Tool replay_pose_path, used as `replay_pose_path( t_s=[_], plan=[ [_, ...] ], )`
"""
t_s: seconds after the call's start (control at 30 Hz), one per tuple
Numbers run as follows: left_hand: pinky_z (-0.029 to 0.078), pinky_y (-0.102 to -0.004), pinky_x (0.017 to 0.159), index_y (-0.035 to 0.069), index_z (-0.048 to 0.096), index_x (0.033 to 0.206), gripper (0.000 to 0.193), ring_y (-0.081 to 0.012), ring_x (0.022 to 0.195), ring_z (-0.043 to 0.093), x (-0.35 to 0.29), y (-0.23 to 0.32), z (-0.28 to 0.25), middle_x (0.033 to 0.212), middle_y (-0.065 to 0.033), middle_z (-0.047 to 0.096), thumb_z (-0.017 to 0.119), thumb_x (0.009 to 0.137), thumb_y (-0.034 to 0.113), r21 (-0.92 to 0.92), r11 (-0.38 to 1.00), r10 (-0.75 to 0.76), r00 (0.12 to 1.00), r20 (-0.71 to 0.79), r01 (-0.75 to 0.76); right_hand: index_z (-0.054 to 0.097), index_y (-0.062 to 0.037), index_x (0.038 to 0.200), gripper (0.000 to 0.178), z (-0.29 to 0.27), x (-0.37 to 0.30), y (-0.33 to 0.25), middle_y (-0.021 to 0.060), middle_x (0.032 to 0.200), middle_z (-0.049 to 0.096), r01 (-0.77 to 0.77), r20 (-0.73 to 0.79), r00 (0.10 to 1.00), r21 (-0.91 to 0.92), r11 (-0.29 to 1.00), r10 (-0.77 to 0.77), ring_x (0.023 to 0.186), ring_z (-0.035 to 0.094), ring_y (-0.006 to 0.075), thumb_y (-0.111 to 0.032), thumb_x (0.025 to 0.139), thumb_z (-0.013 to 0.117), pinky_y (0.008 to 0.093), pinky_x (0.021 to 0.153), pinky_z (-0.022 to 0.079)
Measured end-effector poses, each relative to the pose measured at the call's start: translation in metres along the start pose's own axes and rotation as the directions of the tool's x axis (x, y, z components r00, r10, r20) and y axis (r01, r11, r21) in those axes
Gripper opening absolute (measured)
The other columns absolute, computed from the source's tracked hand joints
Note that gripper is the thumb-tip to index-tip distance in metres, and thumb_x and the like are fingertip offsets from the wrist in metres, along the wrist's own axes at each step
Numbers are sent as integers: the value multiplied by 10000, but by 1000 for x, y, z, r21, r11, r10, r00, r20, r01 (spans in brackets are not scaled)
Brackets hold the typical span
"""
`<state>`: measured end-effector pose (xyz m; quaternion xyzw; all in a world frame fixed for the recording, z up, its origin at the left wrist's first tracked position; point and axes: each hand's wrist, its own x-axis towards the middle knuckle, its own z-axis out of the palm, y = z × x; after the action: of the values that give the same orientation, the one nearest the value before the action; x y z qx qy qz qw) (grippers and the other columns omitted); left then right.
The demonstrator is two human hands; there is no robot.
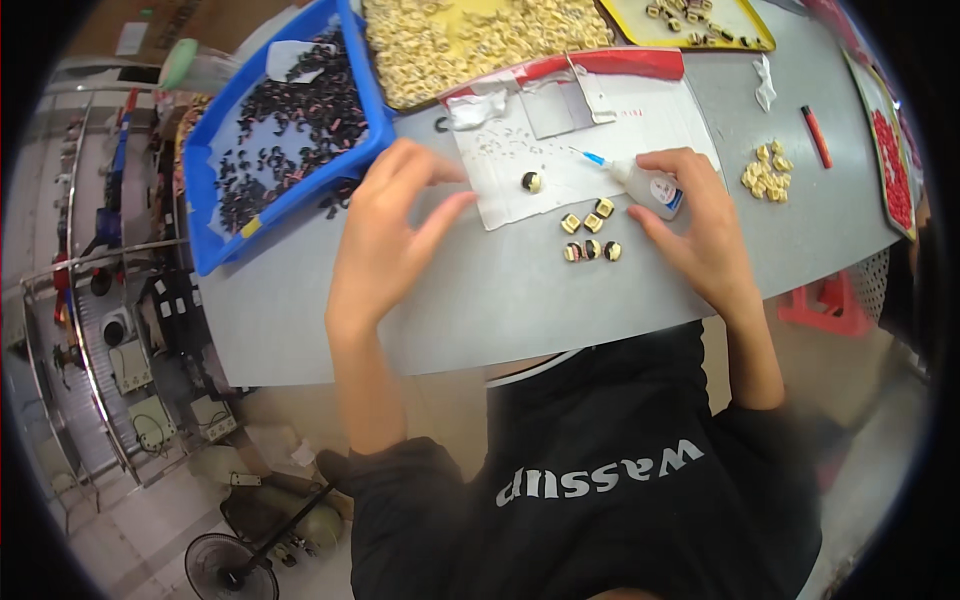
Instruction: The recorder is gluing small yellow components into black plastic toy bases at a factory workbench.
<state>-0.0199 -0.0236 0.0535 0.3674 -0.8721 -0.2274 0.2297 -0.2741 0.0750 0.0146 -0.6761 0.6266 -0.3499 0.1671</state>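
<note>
Black cloth of the wearer's short-sleeved top (pixel 600 530), marked with pale lettering, lies nearest the camera. Far left, a shiny metal-railed rack (pixel 85 370) stands beyond the grey, smooth-topped table (pixel 480 325). On the table's left, a blue plastic tray (pixel 228 255) holds a scatter of small black curved pieces. Next comes the left hand (pixel 385 230), raised over the grey surface — thumb and fingers spread apart, nothing visible between them — close to the left edge of a white paper sheet (pixel 545 205). Behind, a broad tray of cream-coloured pieces (pixel 490 30) stretches along the far side. On the sheet sits one small rounded cream-and-black block (pixel 531 182); just below the sheet, six similar blocks (pixel 592 249) are grouped in loose rows. Farther right, a translucent squeeze bottle with a blue needle tip (pixel 652 190) slants leftward, the right hand (pixel 690 215) curved around its base end; whether the fingers grip it, I cannot tell. Beyond are a heap of cream pieces (pixel 767 173), a red marker (pixel 816 137) and a tray of red pieces (pixel 890 170).
</note>
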Motion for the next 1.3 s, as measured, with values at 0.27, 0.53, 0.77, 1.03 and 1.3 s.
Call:
replay_pose_path(
  t_s=[0.27,0.53,0.77,1.03,1.3],
  plan=[
    [443,-334,769,-10,560,919,187,-292,857,547,-27,-34,14,917,-120,550,589,735,-12,72,980,-168,960,-223,188,532,-12,1012,355,-2,-4,10,94,1003,565,-63,-49,996,182,981,73,925,541,187,8,681,658,289,820,418],
    [447,-374,779,12,546,998,228,-314,907,545,13,-35,49,1000,-137,558,560,770,20,268,955,-44,957,-286,124,450,11,1110,320,-12,-4,15,134,1081,543,-209,52,954,821,532,295,975,511,174,-102,827,546,297,877,391],
    [446,-381,737,21,553,945,166,-312,871,548,17,-39,53,916,-128,559,562,782,51,238,958,-86,950,-300,162,383,47,1187,397,-20,15,2,190,1108,507,-328,318,868,944,-40,382,905,490,138,-255,928,385,260,807,421],
    [484,-298,637,3,571,832,139,-222,727,594,8,-21,51,855,-103,550,607,706,-45,96,991,-41,907,-419,89,341,63,1213,459,-20,40,-2,158,993,537,-331,323,908,944,-17,267,767,504,109,-311,947,353,205,666,445],
    [501,-260,622,7,609,801,125,-168,709,600,14,18,61,874,-94,581,655,696,-43,-298,955,-125,904,-408,-3,452,20,1102,432,-19,79,2,113,977,553,-265,250,951,963,58,183,639,400,57,-369,914,433,157,548,371]
  ],
)
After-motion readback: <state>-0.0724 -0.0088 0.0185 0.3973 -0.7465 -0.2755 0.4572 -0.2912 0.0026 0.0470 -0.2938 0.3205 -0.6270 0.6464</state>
